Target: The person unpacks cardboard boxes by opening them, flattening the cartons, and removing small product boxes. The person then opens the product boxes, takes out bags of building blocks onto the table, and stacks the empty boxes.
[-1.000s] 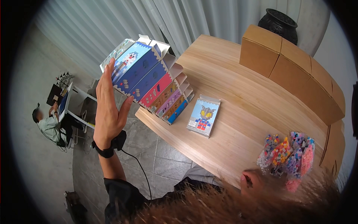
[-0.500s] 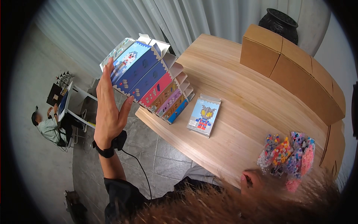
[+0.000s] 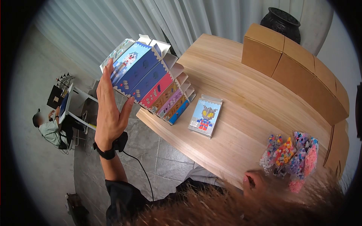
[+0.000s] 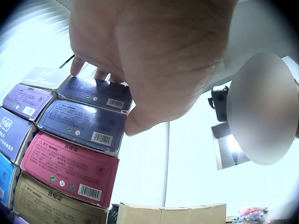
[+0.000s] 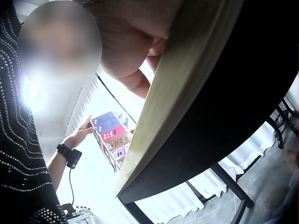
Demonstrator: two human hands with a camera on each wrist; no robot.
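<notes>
Pressing glossy cardboard boxes point(image 3: 151, 81), left hand point(image 3: 109, 109) lies flat.

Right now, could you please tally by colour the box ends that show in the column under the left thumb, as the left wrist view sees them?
Navy ends: 2
Pink end: 1
Tan end: 1
Total: 4

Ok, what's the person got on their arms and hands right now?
The left hand is bare, with a black band and a small black camera unit at the wrist. A thin black cable runs from it down to a dark sleeve pushed up the arm. The right hand is bare too, mostly hidden behind hair. In the right wrist view the dark clothing shows rows of small pale dots.
</notes>
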